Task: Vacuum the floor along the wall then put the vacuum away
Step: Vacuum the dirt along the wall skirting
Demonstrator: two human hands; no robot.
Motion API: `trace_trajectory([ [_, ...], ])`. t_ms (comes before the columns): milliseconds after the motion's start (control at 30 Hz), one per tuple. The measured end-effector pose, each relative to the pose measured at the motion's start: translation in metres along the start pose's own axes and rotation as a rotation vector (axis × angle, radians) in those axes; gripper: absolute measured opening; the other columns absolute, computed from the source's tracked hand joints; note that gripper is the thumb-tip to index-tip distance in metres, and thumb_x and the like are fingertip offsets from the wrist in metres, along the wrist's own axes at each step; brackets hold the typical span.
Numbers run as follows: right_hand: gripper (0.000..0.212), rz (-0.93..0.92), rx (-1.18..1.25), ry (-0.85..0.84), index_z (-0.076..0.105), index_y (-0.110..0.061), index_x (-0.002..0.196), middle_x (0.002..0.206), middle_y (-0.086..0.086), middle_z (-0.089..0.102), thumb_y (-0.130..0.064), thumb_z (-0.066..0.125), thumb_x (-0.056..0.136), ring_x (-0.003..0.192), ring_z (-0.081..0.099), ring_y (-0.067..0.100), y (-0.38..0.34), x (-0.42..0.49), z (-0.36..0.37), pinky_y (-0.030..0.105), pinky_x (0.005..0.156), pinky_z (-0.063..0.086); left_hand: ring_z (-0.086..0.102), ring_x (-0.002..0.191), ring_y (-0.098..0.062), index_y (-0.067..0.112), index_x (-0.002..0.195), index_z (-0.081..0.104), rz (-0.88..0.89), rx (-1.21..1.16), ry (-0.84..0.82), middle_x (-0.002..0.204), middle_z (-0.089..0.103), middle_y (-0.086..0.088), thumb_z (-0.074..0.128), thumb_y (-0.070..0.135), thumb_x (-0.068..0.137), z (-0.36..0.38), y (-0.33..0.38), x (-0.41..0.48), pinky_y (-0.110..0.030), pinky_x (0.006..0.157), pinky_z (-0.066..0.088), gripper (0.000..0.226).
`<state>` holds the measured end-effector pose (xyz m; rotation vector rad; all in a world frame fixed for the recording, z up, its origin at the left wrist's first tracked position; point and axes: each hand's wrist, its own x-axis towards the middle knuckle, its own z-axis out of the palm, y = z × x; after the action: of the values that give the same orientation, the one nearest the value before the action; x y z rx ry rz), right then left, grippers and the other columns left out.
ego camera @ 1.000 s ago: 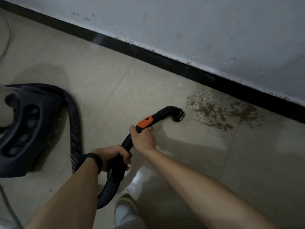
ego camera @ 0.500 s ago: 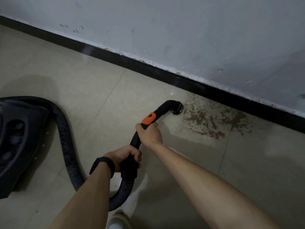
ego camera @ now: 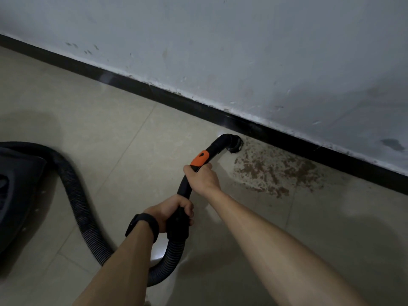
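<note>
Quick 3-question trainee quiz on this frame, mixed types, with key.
1. True or false: the brown dirt patch lies left of the black nozzle tip.
2. The right hand holds the black curved wand: A) at the nozzle tip B) just behind its orange button C) at its lowest end.
3. Fill in: the black ribbed hose leads to the black vacuum body at the frame's ____ edge.
Key: 1 false; 2 B; 3 left.

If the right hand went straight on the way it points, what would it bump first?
Probably the orange piece on the vacuum tube, just ahead of the right hand; past it, the black skirting board.
</note>
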<state>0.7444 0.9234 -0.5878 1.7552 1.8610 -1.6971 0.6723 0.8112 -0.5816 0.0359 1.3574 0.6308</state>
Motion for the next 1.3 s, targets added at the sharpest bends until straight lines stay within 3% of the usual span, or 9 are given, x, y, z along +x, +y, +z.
trace_trajectory([
  [100,0.066,-0.003,-0.010,0.012,0.039,-0.001,0.134,0.106,0.006,0.060,-0.053,0.053,0.095,0.094,0.063,0.027,0.000,0.005,-0.009,0.037,0.076,0.054,0.049,0.049,-0.022,0.017,0.045,0.036,0.008,0.006,0.007,0.055,0.043,-0.004,0.055,0.004,0.052,0.005,0.006,0.006,-0.026,0.054,0.044,0.024],
  [267,0.069,0.006,0.009,-0.005,0.039,-0.002,0.136,0.115,0.011,0.061,-0.055,0.053,0.094,0.097,0.065,0.028,0.002,0.016,-0.025,0.040,0.081,0.056,0.052,0.052,-0.025,0.016,0.045,0.038,0.044,0.024,0.043,0.057,0.044,-0.006,0.056,0.005,0.049,0.016,0.009,0.021,-0.027,0.054,0.044,0.022],
  [500,0.065,0.016,0.029,-0.027,0.039,-0.002,0.134,0.105,0.007,0.059,-0.052,0.054,0.095,0.085,0.062,0.022,0.007,0.017,-0.029,0.032,0.063,0.047,0.055,0.054,-0.025,0.016,0.045,0.041,0.043,0.035,0.069,0.058,0.046,-0.005,0.057,0.005,0.051,0.023,0.005,0.026,-0.026,0.051,0.044,0.021],
  [600,0.066,0.018,0.058,-0.018,0.037,-0.001,0.134,0.111,0.009,0.060,-0.052,0.053,0.095,0.090,0.064,0.025,0.007,0.012,-0.025,0.033,0.065,0.050,0.055,0.053,-0.024,0.016,0.045,0.038,0.015,0.055,0.031,0.059,0.045,-0.005,0.055,0.004,0.056,0.021,0.007,0.019,-0.027,0.054,0.045,0.023],
  [733,0.068,0.024,0.058,-0.005,0.034,0.001,0.136,0.107,0.007,0.057,-0.051,0.053,0.096,0.096,0.064,0.028,0.006,-0.002,-0.005,0.033,0.071,0.047,0.042,0.051,-0.022,0.016,0.049,0.033,-0.032,0.026,-0.007,0.056,0.038,-0.005,0.042,-0.003,0.071,0.007,-0.002,0.006,-0.027,0.051,0.045,0.031],
  [833,0.068,0.034,0.069,-0.019,0.032,0.002,0.136,0.108,0.009,0.058,-0.049,0.053,0.097,0.102,0.064,0.032,0.001,-0.013,0.016,0.033,0.074,0.045,0.031,0.057,-0.023,0.018,0.064,0.020,-0.064,-0.021,-0.031,0.059,0.032,-0.004,0.048,-0.002,0.059,-0.010,-0.011,-0.007,-0.028,0.048,0.044,0.035],
  [1100,0.064,0.058,0.089,-0.023,0.028,0.000,0.135,0.085,0.001,0.059,-0.049,0.048,0.099,0.070,0.057,0.021,0.001,-0.042,0.064,0.031,0.052,0.040,0.032,0.060,-0.024,0.017,0.069,0.018,-0.153,-0.039,-0.079,0.064,0.027,-0.004,0.075,0.004,0.027,-0.048,-0.038,-0.034,-0.032,0.058,0.038,0.072],
  [1233,0.062,0.064,0.145,-0.006,0.029,-0.001,0.133,0.094,0.007,0.067,-0.050,0.047,0.099,0.077,0.066,0.026,0.009,-0.057,0.077,0.034,0.058,0.049,0.040,0.055,-0.024,0.016,0.069,0.018,-0.193,-0.010,-0.119,0.063,0.029,-0.006,0.066,0.002,0.041,-0.058,-0.046,-0.041,-0.034,0.059,0.037,0.058],
  [1300,0.061,0.066,0.164,-0.006,0.030,-0.001,0.132,0.094,0.006,0.066,-0.049,0.048,0.100,0.072,0.062,0.022,0.014,-0.063,0.080,0.032,0.056,0.047,0.042,0.054,-0.024,0.016,0.068,0.018,-0.204,0.000,-0.140,0.062,0.031,-0.006,0.065,0.002,0.044,-0.061,-0.051,-0.044,-0.033,0.059,0.037,0.054],
])
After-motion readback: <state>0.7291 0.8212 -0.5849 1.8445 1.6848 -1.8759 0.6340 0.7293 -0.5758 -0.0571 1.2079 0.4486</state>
